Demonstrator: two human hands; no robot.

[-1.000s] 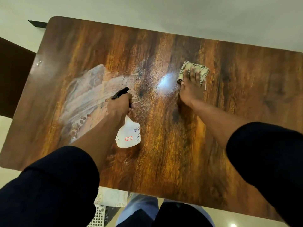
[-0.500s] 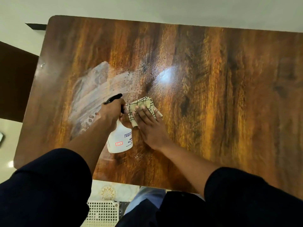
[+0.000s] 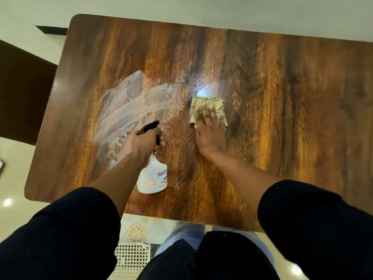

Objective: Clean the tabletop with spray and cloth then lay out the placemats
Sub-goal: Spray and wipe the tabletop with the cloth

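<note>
Half the cloth (image 3: 207, 103) under right hand (image 3: 210, 134), bottle label (image 3: 162, 176) cut off

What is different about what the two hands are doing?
The left hand is curled round the neck of the white spray bottle; the right hand lies flat with straight fingers, pressing the folded cloth on the tabletop. The left hand is beside the white smeared patch; the right hand is on darker wood. Both reach out from dark sleeves.

Folded checked cloth (image 3: 207, 104) flat mid-tabletop (image 3: 282, 118), white spray bottle (image 3: 152, 178) tilted nearby, white smeared spray streaks (image 3: 129, 110) left
</note>
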